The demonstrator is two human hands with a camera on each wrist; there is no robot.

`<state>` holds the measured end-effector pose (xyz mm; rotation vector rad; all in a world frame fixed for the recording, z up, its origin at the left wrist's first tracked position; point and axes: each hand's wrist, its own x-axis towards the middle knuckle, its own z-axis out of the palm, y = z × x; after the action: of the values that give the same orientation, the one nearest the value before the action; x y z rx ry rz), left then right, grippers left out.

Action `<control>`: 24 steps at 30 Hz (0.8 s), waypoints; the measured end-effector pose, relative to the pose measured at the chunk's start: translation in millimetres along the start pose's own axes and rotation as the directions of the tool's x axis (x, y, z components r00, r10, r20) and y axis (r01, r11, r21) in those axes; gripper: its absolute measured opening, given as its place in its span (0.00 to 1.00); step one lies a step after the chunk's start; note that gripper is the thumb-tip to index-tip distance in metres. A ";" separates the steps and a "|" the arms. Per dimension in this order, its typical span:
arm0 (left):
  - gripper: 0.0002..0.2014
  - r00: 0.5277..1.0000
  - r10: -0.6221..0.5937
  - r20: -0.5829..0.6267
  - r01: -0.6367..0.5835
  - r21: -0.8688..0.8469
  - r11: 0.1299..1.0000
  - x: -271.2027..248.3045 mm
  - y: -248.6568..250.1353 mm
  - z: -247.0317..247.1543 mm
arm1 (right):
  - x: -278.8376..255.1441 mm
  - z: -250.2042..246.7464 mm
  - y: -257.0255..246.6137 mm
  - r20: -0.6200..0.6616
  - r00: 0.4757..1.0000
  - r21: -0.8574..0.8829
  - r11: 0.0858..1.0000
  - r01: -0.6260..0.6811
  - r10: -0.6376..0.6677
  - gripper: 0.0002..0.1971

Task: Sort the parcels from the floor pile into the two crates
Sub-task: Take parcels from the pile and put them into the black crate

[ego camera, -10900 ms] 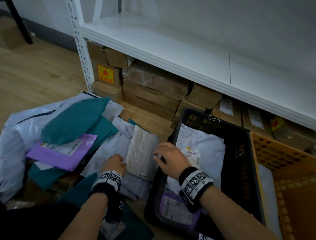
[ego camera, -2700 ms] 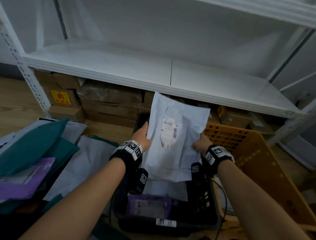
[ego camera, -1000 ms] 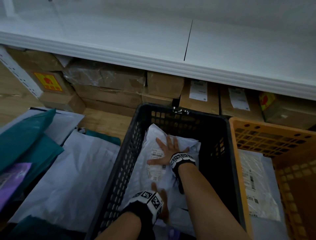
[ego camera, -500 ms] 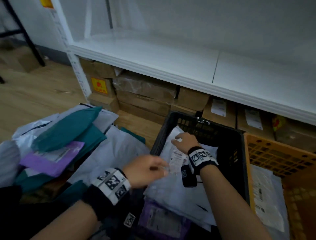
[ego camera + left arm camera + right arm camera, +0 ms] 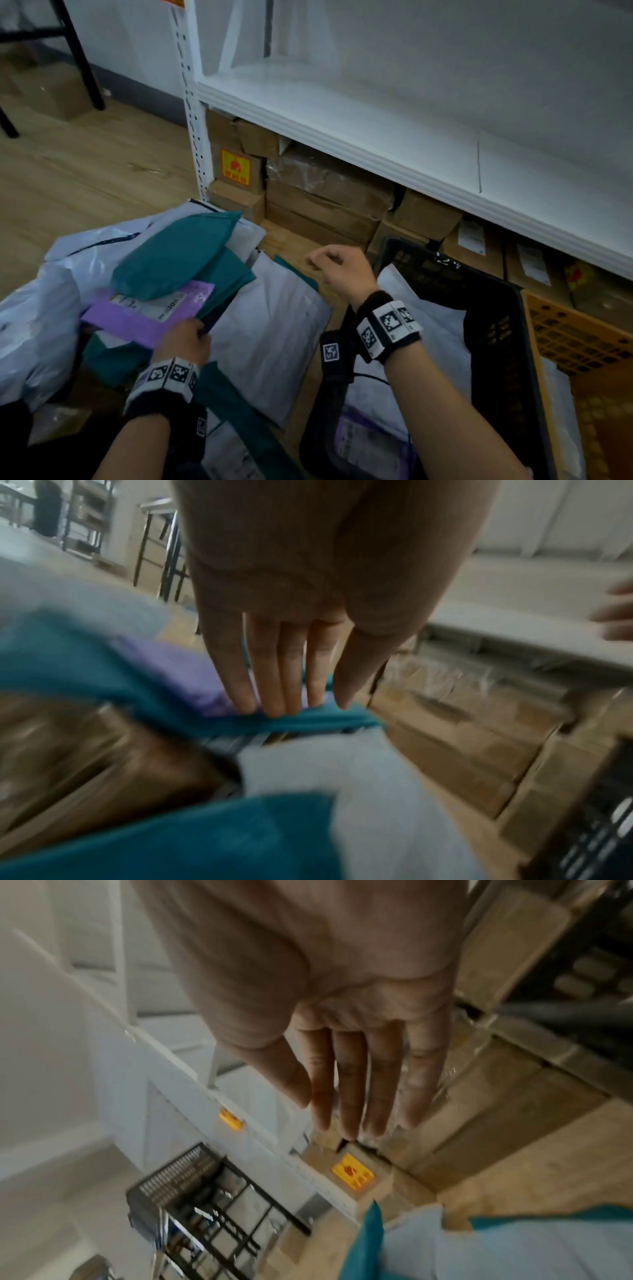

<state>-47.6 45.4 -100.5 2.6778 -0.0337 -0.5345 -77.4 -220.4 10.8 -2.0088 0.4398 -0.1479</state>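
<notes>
The floor pile lies at the left, with a purple parcel (image 5: 144, 313) under a teal parcel (image 5: 178, 255) and a big white parcel (image 5: 270, 329) beside them. My left hand (image 5: 186, 337) reaches into the pile. Its straight fingers (image 5: 270, 691) touch the edge of the purple parcel (image 5: 192, 674), just above a teal one (image 5: 308, 722). My right hand (image 5: 330, 265) hovers empty between the pile and the black crate (image 5: 507, 308), fingers (image 5: 349, 1096) loose. A white parcel (image 5: 431, 329) and a purple one (image 5: 370, 442) lie in the black crate. The orange crate (image 5: 579, 339) stands to its right.
A white shelf (image 5: 376, 130) runs across the back, low over stacked cardboard boxes (image 5: 325, 195). Its perforated upright (image 5: 191, 113) stands behind the pile. Wooden floor (image 5: 85, 178) stretches to the left, with black chair legs (image 5: 85, 68) at the far left.
My right hand has lifted off the white parcel in the black crate and moved left out of it. My left hand has swung left to the pile and touches the purple parcel.
</notes>
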 end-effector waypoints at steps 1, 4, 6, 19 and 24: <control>0.11 1.000 -0.004 0.016 0.004 0.006 1.000 4.7 -7.1 7.9 | 6.8 19.6 5.2 0.048 0.999 0.000 1.000 -0.025 0.025 0.08; 0.11 0.999 -0.018 0.046 0.018 -0.004 1.000 12.5 -19.2 29.9 | 21.1 70.2 35.3 0.194 0.972 -0.075 0.990 -0.117 0.130 0.11; 0.11 0.998 -0.040 0.053 0.043 -0.040 0.998 13.4 -19.6 39.8 | 26.1 93.4 62.3 0.237 0.955 -0.190 0.973 -0.133 0.177 0.13; 0.04 0.863 0.500 -0.072 -0.487 -0.380 0.786 -15.3 60.5 62.5 | 32.8 110.8 107.1 0.331 0.705 -0.097 0.766 -0.636 0.627 0.76; 0.06 0.828 0.561 -0.018 -0.514 -0.425 0.745 -26.3 65.7 72.0 | 28.9 109.2 110.8 0.221 0.775 -0.311 0.796 -0.519 0.592 0.26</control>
<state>-95.2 -40.0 -125.6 2.0752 -0.6407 -0.4351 -45.7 -184.5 -140.0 -1.9881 0.8647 0.6149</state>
